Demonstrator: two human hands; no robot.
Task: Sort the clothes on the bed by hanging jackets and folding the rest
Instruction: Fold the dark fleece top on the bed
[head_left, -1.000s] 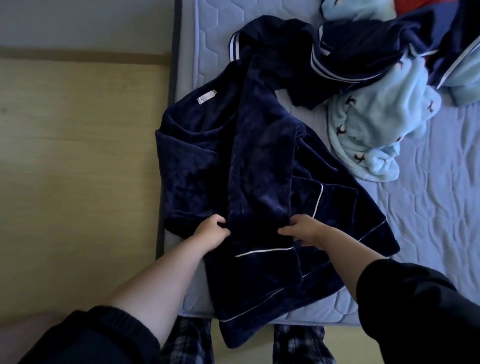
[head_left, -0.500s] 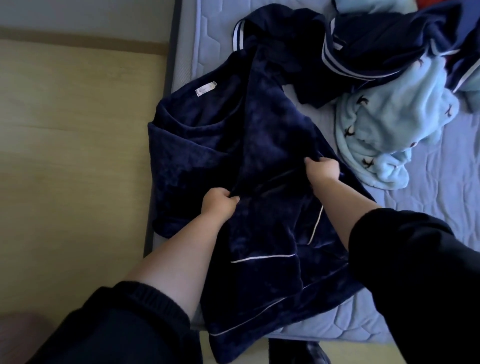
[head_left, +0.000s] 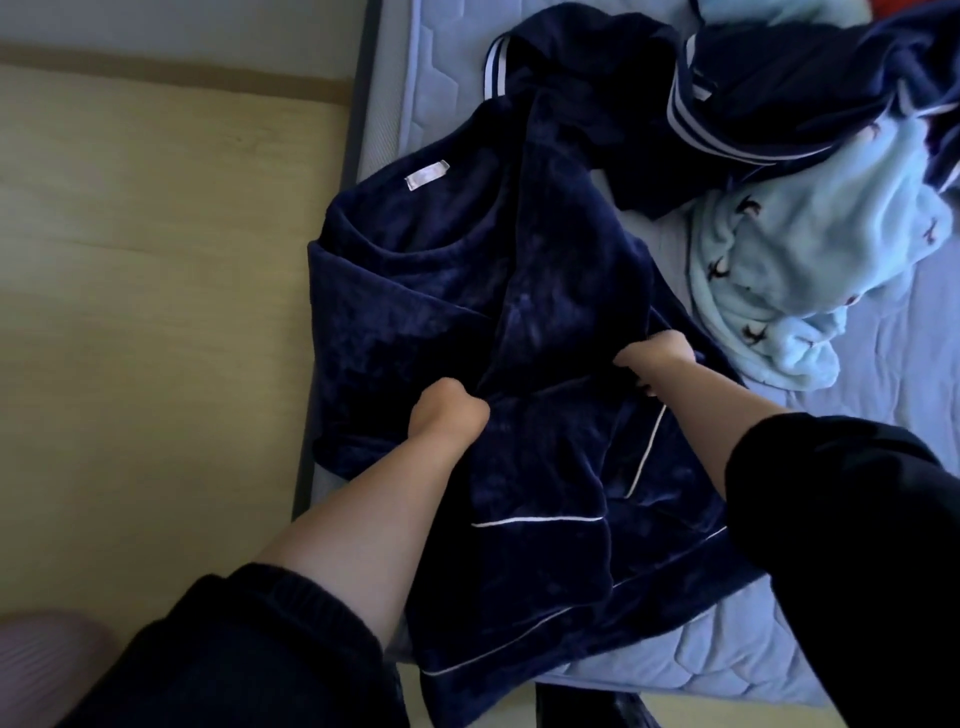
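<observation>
A navy velvet pyjama top (head_left: 436, 332) with thin white piping and a white neck label lies spread over the near left corner of the bed (head_left: 883, 374), its hem hanging off the front edge. My left hand (head_left: 447, 413) grips a bunch of its fabric near the middle. My right hand (head_left: 657, 361) grips the folded-over panel at its right side. Both fists are curled into the cloth, fingers mostly hidden in it.
A light blue fleece garment (head_left: 810, 270) with small dark prints lies to the right. Behind it sits a pile of navy clothes with white stripes (head_left: 769, 93). A tatami floor (head_left: 156, 291) runs along the bed's left edge.
Both hands have moved up the navy top from near its hem toward the middle, carrying a folded panel upward. In the last half second they shifted only slightly.
</observation>
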